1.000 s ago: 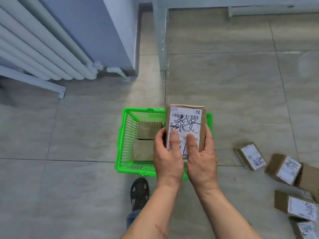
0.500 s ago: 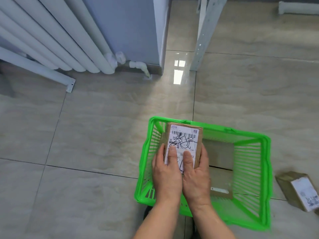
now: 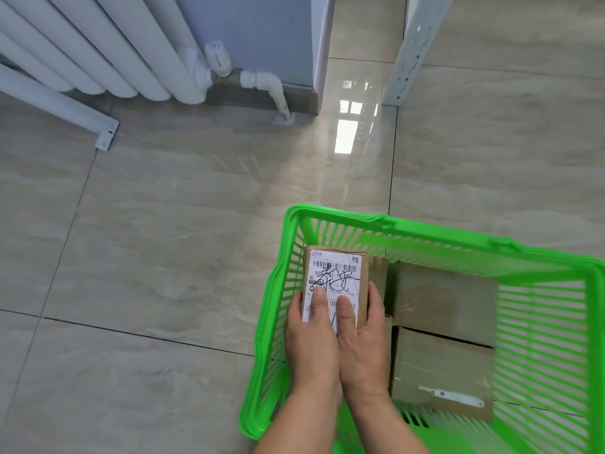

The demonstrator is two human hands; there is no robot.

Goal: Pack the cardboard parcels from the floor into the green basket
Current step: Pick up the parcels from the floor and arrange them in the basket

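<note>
A cardboard parcel (image 3: 340, 273) with a white shipping label and black scribble is held inside the left end of the green basket (image 3: 409, 232). My left hand (image 3: 311, 335) grips its left side with the thumb on the label. My right hand (image 3: 363, 339) grips its right side, thumb also on the label. Two plain brown parcels lie on the basket floor to the right: a far parcel (image 3: 445, 299) and a near parcel (image 3: 442, 368) with a white strip on it.
A white radiator (image 3: 98, 50) and its pipe (image 3: 265, 83) stand at the far left against a blue-grey wall. A white metal shelf leg (image 3: 409, 50) rises at the far right. Glossy beige tile floor (image 3: 163, 240) surrounds the basket.
The view has shifted left and closer to the basket. Both hands have carried the labelled parcel lower into the basket's left end. The loose parcels on the floor at the right are out of view.
</note>
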